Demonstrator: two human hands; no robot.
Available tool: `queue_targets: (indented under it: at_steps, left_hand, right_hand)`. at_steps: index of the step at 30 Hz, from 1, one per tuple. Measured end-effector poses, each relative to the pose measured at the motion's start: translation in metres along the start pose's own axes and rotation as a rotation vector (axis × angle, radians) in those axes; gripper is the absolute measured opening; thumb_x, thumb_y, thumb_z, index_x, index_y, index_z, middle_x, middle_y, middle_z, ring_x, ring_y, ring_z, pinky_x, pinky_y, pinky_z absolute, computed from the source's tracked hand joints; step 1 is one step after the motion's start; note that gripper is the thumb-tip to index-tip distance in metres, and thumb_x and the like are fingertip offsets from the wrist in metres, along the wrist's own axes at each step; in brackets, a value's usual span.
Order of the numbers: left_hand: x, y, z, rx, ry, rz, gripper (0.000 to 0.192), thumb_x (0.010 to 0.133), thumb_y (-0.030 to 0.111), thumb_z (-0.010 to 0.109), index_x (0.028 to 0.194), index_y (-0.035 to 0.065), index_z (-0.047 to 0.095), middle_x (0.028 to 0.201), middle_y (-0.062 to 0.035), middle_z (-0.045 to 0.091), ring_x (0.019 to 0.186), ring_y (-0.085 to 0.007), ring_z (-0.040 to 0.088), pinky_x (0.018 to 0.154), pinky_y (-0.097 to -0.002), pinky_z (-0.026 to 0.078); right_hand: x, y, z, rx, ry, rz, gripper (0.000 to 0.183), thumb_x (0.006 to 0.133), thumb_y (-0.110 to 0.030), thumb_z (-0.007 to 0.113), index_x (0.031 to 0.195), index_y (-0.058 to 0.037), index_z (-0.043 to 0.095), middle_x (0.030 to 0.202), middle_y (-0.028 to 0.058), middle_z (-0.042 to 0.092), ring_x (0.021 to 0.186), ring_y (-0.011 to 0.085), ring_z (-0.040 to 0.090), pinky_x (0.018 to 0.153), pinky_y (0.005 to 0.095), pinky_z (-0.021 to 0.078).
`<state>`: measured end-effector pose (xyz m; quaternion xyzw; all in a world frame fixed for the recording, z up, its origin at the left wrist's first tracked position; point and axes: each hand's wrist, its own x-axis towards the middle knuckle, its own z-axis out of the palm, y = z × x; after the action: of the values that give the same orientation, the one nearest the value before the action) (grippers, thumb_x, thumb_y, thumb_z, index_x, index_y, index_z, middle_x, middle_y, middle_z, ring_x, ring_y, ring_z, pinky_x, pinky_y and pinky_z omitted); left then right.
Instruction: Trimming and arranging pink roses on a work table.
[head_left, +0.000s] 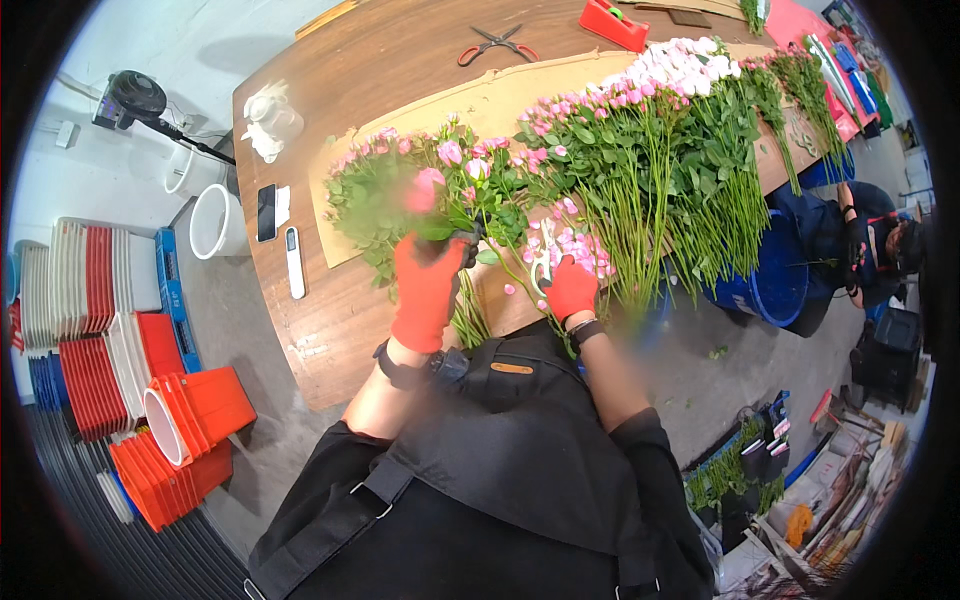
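Observation:
My left hand (435, 277), in a red glove with dark fingertips, is closed on a leafy rose stem (510, 262) near its pink and white blooms. My right hand (568, 289), gloved alike, holds white-handled scissors (541, 262) beside the lower part of that stem. Loose pink petals (585, 251) lie just beyond the right hand. Behind the left hand, pink roses (367, 161) with leafy stems rest on brown paper (450, 101). To the right lies a large row of pink and pale roses (637, 97), their green stems hanging over the table's edge.
On the wooden table (300, 352) are a phone (267, 212), a white handheld device (295, 262), red-handled scissors (496, 46) and a red tape dispenser (613, 26). Orange crates (195, 412) stand at left. A co-worker (847, 240) is at right beside a blue bin (772, 277).

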<state>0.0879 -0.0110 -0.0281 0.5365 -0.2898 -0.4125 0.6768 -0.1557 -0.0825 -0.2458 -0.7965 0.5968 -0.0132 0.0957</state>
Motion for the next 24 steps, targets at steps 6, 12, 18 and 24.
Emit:
queue_targets:
  at_steps: [6, 12, 18, 24]
  left_hand:
    - [0.004, 0.001, 0.014, -0.033, 0.057, 0.027, 0.025, 0.096, 0.006, 0.074, 0.119, -0.0011, 0.068, 0.109, -0.0067, 0.074, 0.094, -0.0158, 0.069, 0.086, -0.0316, 0.055]
    - [0.000, 0.015, 0.017, 0.071, 0.004, -0.012, 0.027, 0.095, 0.007, 0.076, 0.119, -0.0002, 0.067, 0.109, -0.0061, 0.073, 0.095, -0.0148, 0.069, 0.086, -0.0311, 0.054]
    - [-0.002, 0.017, 0.040, 0.164, -0.012, 0.121, 0.019, 0.093, 0.002, 0.075, 0.111, -0.0012, 0.071, 0.096, -0.0041, 0.074, 0.084, -0.0112, 0.066, 0.074, -0.0282, 0.052]
    - [-0.013, 0.015, 0.052, 0.220, 0.043, 0.202, 0.023, 0.088, 0.004, 0.079, 0.109, -0.0013, 0.071, 0.092, -0.0043, 0.074, 0.082, -0.0116, 0.067, 0.074, -0.0292, 0.053]
  right_hand:
    - [-0.003, 0.060, 0.012, 0.867, -0.535, 0.262, 0.049, 0.086, -0.042, 0.076, 0.114, -0.0015, 0.073, 0.098, 0.0229, 0.075, 0.084, 0.0341, 0.074, 0.077, 0.0416, 0.0573]
    - [-0.064, 0.036, -0.144, 1.461, -0.510, 0.147, 0.046, 0.088, -0.008, 0.075, 0.132, -0.0050, 0.064, 0.108, -0.0012, 0.070, 0.093, 0.0127, 0.066, 0.084, 0.0335, 0.0560]
    - [-0.111, -0.019, -0.246, 0.781, -0.018, -0.206, 0.083, 0.069, -0.016, 0.089, 0.141, -0.0013, 0.052, 0.105, 0.0211, 0.072, 0.095, 0.0427, 0.072, 0.084, 0.0415, 0.0567]
    - [-0.119, -0.033, -0.250, 0.609, 0.117, -0.263, 0.084, 0.069, -0.024, 0.092, 0.142, -0.0045, 0.054, 0.106, 0.0201, 0.073, 0.097, 0.0410, 0.071, 0.082, 0.0459, 0.0568]
